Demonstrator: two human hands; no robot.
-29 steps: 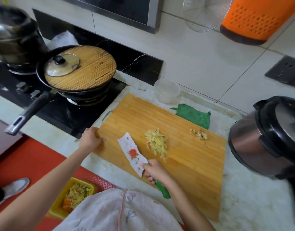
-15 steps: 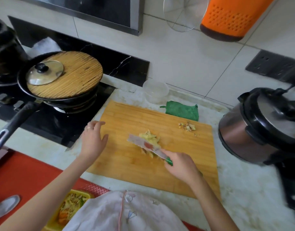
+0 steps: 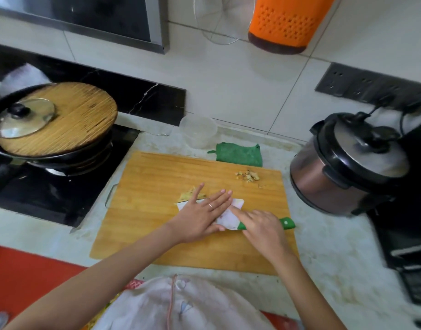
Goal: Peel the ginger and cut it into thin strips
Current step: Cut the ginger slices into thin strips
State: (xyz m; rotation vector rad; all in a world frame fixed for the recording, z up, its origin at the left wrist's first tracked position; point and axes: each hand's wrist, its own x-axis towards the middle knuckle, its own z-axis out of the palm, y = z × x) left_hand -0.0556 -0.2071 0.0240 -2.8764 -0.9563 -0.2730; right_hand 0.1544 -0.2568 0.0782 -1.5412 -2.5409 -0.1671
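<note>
The small heap of pale yellow ginger strips [image 3: 187, 194] lies near the middle of the rectangular bamboo cutting board [image 3: 157, 225]. Only its far left edge shows; the rest is hidden under the wide white knife [image 3: 228, 219] and your left hand [image 3: 202, 217]. The left hand lies flat on the side of the blade with straight fingers, holding nothing. Your right hand [image 3: 262, 227] grips the green handle, with the index finger stretched onto the blade.

The strips look light, thin and a little moist, so I think they will stick to the blade and to your fingers and will scatter easily. It is better to gather them in a loose pinch from the sides, or to carry them on the flat blade, and to keep the fingertips away from the edge.

A little pile of brown ginger peel [image 3: 248, 175] sits near the far right corner of the board, well apart from the strips. Behind the board are a folded green cloth [image 3: 239, 154] and a clear plastic cup [image 3: 198, 132]. On the pale surface [image 3: 335, 270] to the right stands a steel pressure cooker [image 3: 347, 163].
</note>
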